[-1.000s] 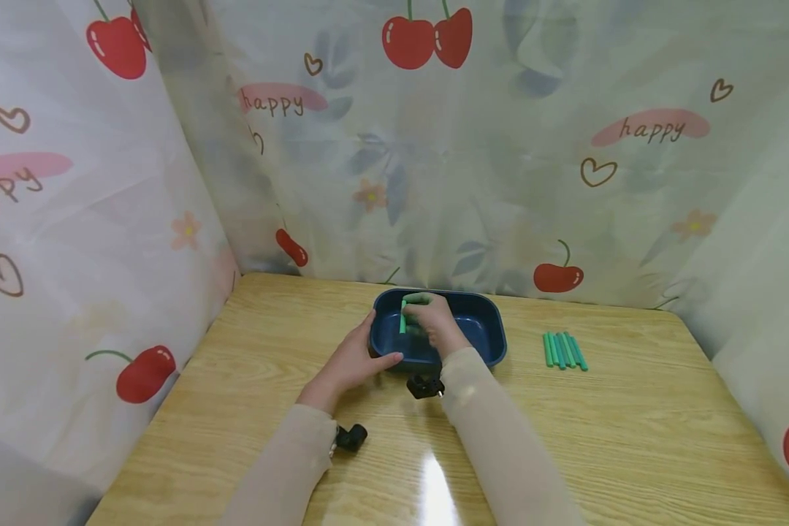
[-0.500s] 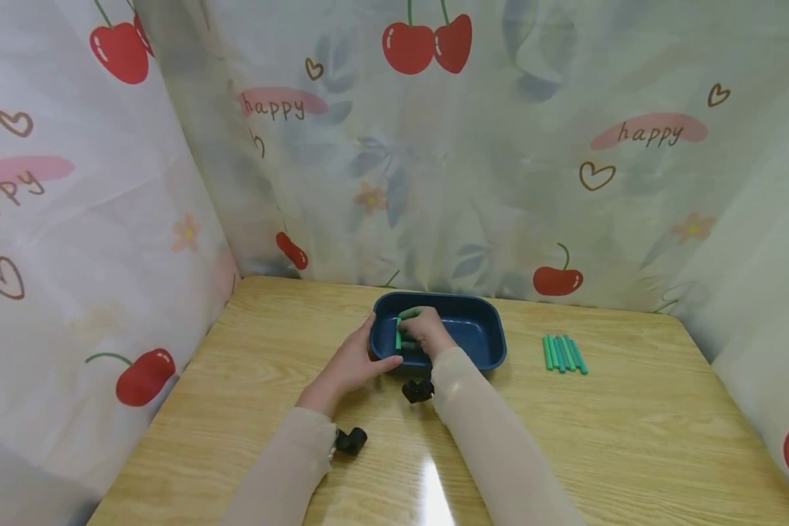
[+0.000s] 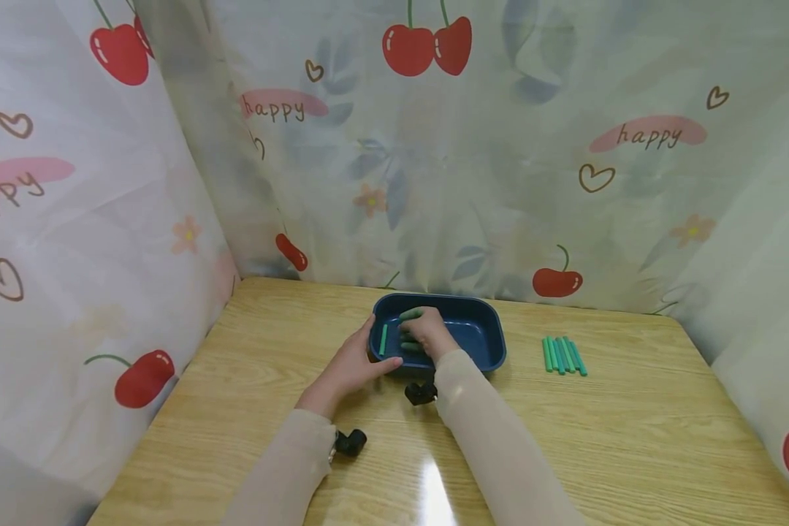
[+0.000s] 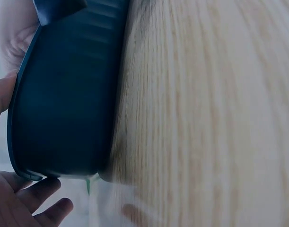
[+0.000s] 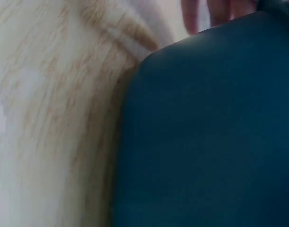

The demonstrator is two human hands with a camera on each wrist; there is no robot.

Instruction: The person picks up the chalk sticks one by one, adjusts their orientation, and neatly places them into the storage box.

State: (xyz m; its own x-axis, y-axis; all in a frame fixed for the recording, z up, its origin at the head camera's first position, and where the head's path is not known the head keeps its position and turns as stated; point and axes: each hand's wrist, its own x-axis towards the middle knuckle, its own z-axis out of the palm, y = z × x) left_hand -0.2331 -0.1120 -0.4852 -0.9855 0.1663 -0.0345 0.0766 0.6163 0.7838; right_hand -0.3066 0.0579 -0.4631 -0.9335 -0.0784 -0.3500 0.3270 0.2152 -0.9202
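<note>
A dark blue rectangular box (image 3: 476,334) with rounded corners stands on the table. My left hand (image 3: 348,361) holds its near left corner, thumb on the front rim and fingers along the left side; in the left wrist view the thumb and fingers (image 4: 47,201) reach round the box wall (image 4: 68,104). Inside, a thin green stick (image 3: 383,340) leans or lies near the left end. My right hand (image 3: 427,332) is lowered into the box just right of that stick, apart from it, its fingers spread with nothing seen between them. The right wrist view shows mostly the box's outer wall (image 5: 196,127).
Several green and teal sticks (image 3: 564,356) lie side by side on the wooden table (image 3: 638,409), right of the box. A printed curtain (image 3: 434,183) rises behind the table's far edge and along both sides. Small black cameras sit at both wrists.
My right hand has lowered into the box and let go of the green stick, which now rests further left near the end wall. The left hand has stayed at the corner.
</note>
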